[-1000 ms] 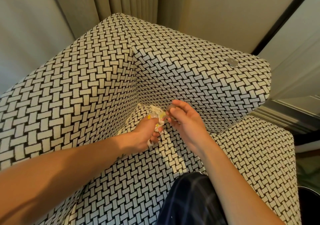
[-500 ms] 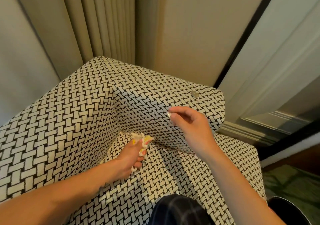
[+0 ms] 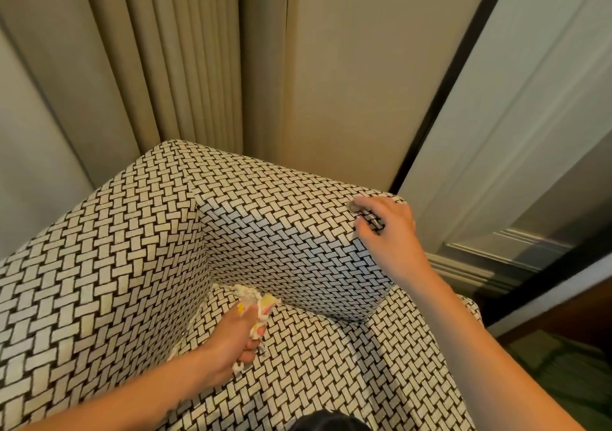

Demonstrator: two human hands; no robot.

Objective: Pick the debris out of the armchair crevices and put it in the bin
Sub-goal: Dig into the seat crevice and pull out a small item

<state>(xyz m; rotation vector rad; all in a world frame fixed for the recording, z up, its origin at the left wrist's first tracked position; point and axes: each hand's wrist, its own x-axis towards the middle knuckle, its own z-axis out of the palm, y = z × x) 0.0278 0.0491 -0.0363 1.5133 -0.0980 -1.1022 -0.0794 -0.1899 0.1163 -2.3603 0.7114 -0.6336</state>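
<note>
My left hand point(image 3: 231, 348) is down on the seat of the armchair point(image 3: 99, 281), right by the back corner crevice point(image 3: 209, 281). Its fingers are curled tight round a wad of debris point(image 3: 261, 301): crumpled white paper with yellow and pink on it, poking out above my knuckles and below my palm. So that lot is out of the gap and in my grip, touching the seat fabric just beside the corner.

My right hand point(image 3: 387, 232) is up on top of the armrest point(image 3: 298, 232), fingers bent. My forefinger tip is on a small round grey disc point(image 3: 351, 206) lying near the armrest's far edge, and my thumb is lower on the inner face. I cannot tell whether I am pinching that disc or only touching it.

By my reckoning, 1 handful is collected and nothing is binned. The bin is not in view at all. What is left is to deal with the disc, check the seams I cannot see into from here, then carry it all to the bin.
</note>
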